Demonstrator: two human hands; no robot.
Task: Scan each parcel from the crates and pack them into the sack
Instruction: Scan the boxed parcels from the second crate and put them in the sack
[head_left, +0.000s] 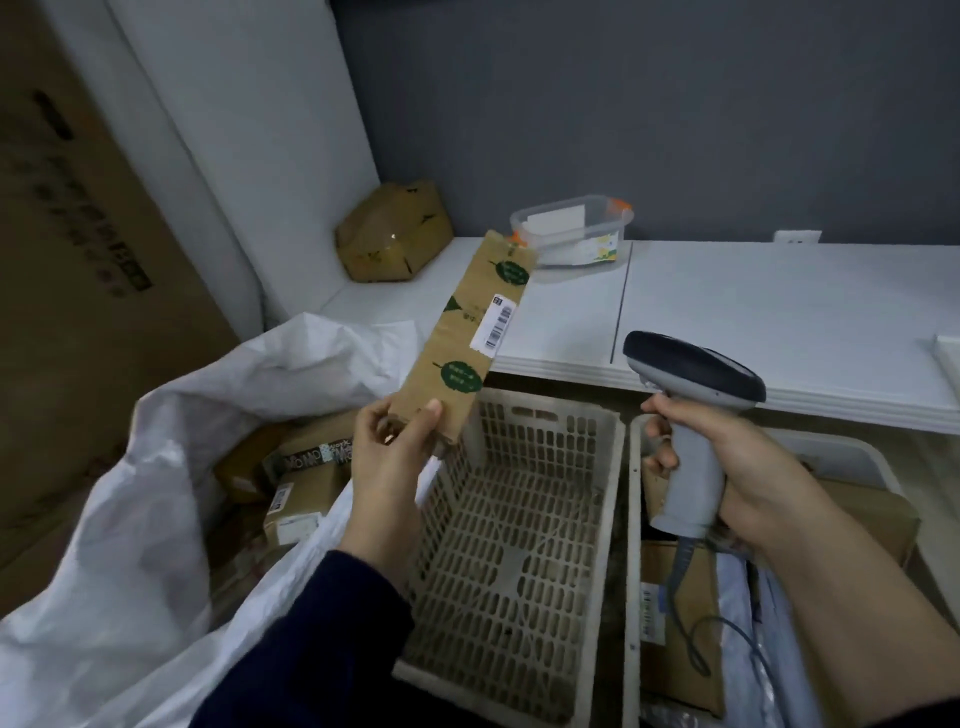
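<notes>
with left hand (395, 452) pinching the long brown parcel (462, 338) at its lower end and right hand (727, 467) curled round the scanner (691, 374), tilt the barcode label (493, 325), well above the pinching fingers (374, 423), toward the scanner head and hold steady.

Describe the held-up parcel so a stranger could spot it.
Find the white sack and the slatted crate beside it. Above where they meet, the left hand pinches the lower end of a parcel. Unlike the boxy parcels in the sack, it is long and flat, with green stamps and a barcode label.
</notes>
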